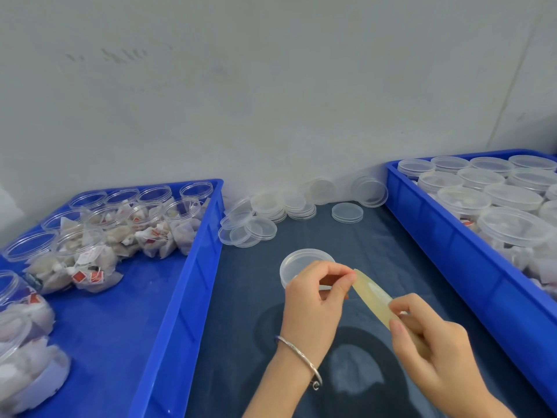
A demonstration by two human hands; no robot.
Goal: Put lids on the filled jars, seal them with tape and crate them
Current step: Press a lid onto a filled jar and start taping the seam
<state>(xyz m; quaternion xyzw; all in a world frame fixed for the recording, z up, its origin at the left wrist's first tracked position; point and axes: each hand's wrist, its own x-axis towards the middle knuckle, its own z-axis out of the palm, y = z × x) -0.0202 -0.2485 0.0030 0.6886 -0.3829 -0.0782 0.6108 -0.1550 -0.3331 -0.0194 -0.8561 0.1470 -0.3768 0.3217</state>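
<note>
The left crate (193,267) and right crate (446,236) are glossy blue moulded plastic with ribbed walls. The open jars (90,212) in the left crate are clear, shiny plastic holding matt, papery white sachets (90,260). The loose lids (259,227) at the far side are thin, translucent, smooth plastic, as is the lidded jar (298,260) near the hands. The tape strip (373,297) looks yellowish, translucent and slick. The bench (301,230) wears dark, matt cloth. The bracelet (301,357) is polished metal. The wall (271,86) is dull, scuffed white.
</note>
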